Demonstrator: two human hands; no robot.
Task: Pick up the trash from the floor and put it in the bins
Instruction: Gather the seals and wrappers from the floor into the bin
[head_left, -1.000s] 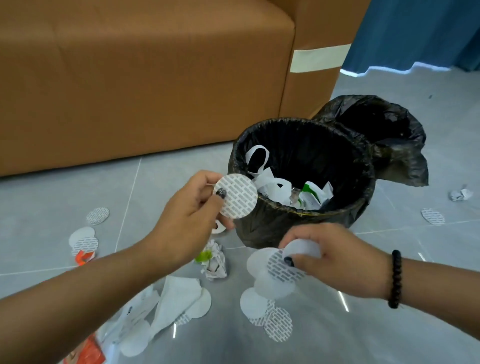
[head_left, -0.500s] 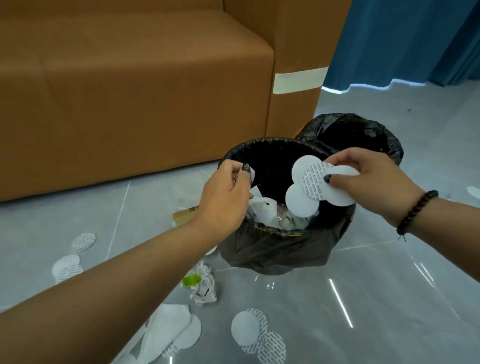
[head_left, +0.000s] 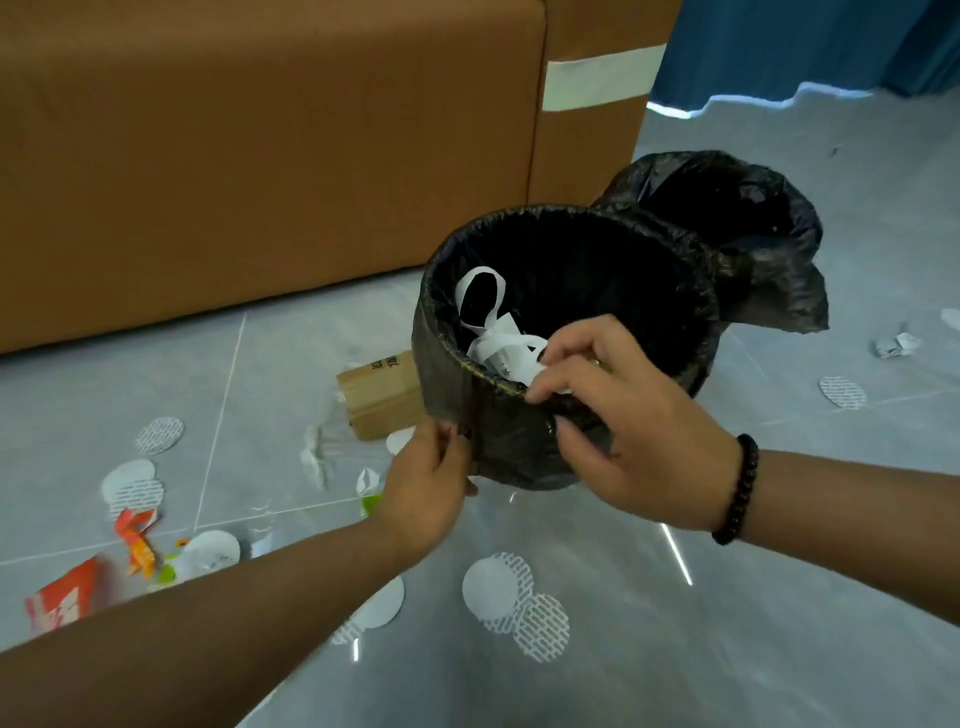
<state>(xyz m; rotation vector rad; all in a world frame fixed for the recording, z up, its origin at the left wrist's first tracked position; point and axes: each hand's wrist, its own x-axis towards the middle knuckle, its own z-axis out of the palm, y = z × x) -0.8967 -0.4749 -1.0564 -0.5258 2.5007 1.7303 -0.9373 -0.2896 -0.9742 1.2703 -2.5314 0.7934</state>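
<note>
At the bin (head_left: 519, 431), hands now empty, discs gone

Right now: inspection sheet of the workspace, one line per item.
Surface: grey tiled floor, glossy, light streaks reflected.
Job's things: front bin with black liner holds white paper scraps; second lined bin behind it, contents not visible.
Clutter: white round discs scattered, cardboard box beside the front bin, orange wrappers, crumpled paper.
Grippers: left hand touches the front bin's outer wall; right hand at its near rim, fingers loosely curled, wrist wears a bead bracelet.
Cables: nothing seen.
Surroundings: brown sofa behind, blue curtain at far right.
</note>
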